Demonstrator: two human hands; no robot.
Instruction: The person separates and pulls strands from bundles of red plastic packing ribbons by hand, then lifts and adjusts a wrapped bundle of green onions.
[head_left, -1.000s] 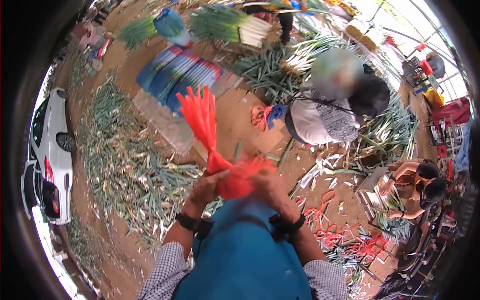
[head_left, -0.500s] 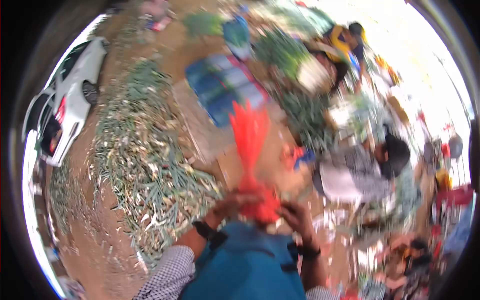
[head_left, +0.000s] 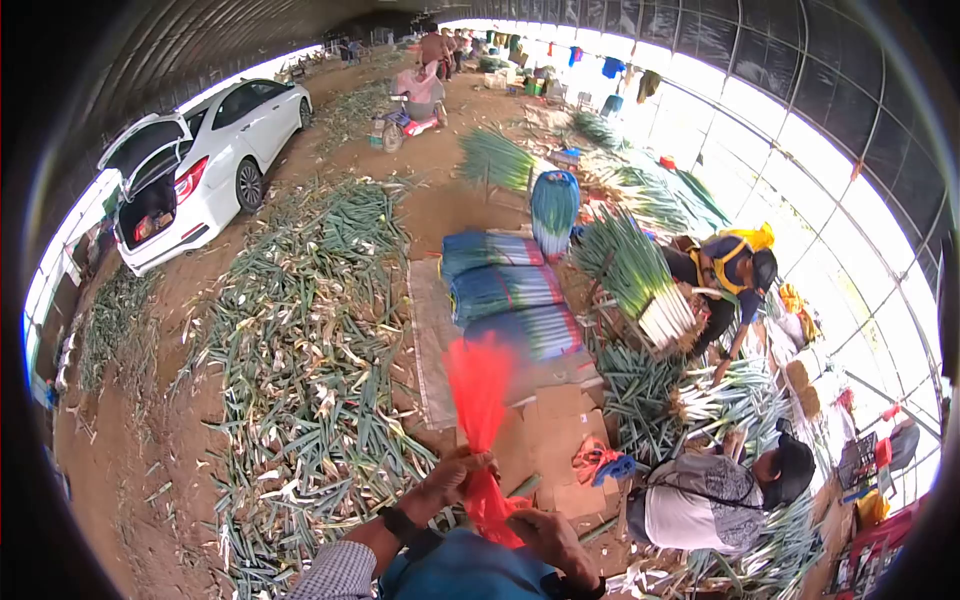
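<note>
A crumpled red bag or sheet (head_left: pixel 478 385) rises in front of my body, its flared top blurred. My left hand (head_left: pixel 446 480) is wrapped round its narrow middle. Lower and to the right, my right hand (head_left: pixel 545 530) grips the bottom part of it. Beyond the red material lie wrapped bundles of green onions (head_left: pixel 508 290) in blue and red-banded covers, on a pale mat (head_left: pixel 428 350). Flattened cardboard (head_left: pixel 560 440) lies just right of my hands, with a red and blue bundle (head_left: pixel 600 462) on it.
Loose leaves (head_left: pixel 310 370) cover the ground at left, below a white car (head_left: pixel 215 150) with its trunk raised. Two people (head_left: pixel 700 500) (head_left: pixel 735 270) are among onions at right. A rack of onions (head_left: pixel 640 285) stands nearby. A scooter (head_left: pixel 410 115) is farther off.
The view has swung upward and become sharper, showing the structure's roof and more people far off. Both hands still hold the red material, now lower in view, with my left hand higher on it.
</note>
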